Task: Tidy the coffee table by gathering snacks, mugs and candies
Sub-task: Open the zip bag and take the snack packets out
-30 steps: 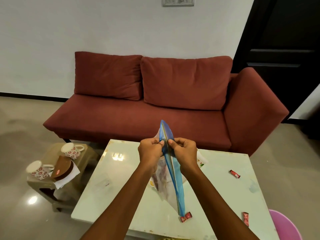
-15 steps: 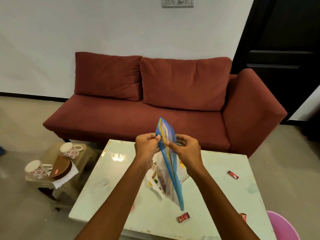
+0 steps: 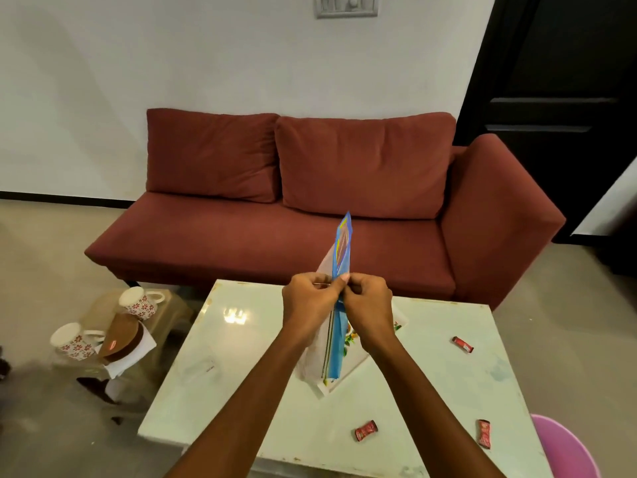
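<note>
The blue snack bag (image 3: 343,250) stands edge-on above the coffee table (image 3: 241,357). Its long axis runs from the lower corner over the white tray (image 3: 362,360) up and away toward the sofa (image 3: 241,236). The left hand (image 3: 308,305) and right hand (image 3: 368,307) pinch its seam from opposite sides at mid-length, thumbs meeting. The nearest red candy (image 3: 366,430) lies closer to the right hand.

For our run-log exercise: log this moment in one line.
left hand, right hand: pinch blue snack packet | packet: upright over tray | red candies: three on coffee table
</note>
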